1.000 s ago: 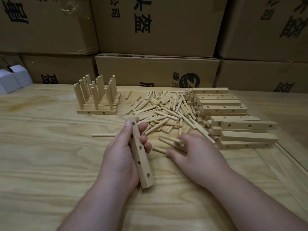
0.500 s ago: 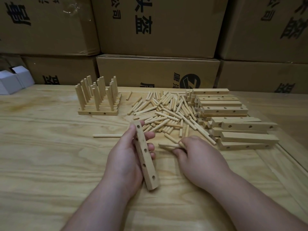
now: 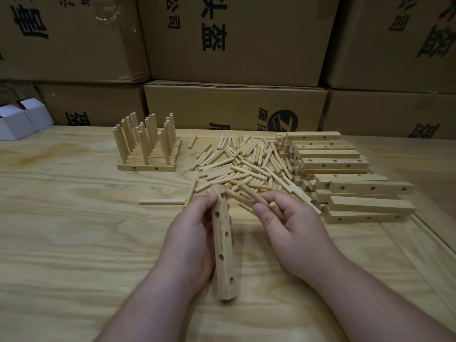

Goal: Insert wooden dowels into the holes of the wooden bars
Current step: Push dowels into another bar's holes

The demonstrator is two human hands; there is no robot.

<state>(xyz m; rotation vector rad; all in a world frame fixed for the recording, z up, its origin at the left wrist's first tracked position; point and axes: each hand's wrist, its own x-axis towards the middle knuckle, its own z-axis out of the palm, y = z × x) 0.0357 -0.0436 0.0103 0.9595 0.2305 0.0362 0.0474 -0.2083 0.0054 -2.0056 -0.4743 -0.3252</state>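
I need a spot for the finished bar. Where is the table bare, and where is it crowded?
Bare table lies left of the left hand, in front of the finished bars, past the lone dowel. Bare, too, near right, below the blank bars. Crowded: the dowel pile ahead of the right hand.

Dim, warm indoor light, seemingly from overhead, soft and even. Only faint, diffuse shadows under the left hand (image 3: 190,233), the right hand (image 3: 293,233) and the held wooden bar (image 3: 223,245). Darker toward the corners, especially across the stacked cardboard boxes (image 3: 237,38) behind. A small patch of glare on clear tape (image 3: 108,12) at upper left. Wide-angle bending at the edges, with the tabletop (image 3: 74,243) rim curving. Centre reasonably sharp; forearms at the bottom slightly soft. Muted, yellowish colour throughout.
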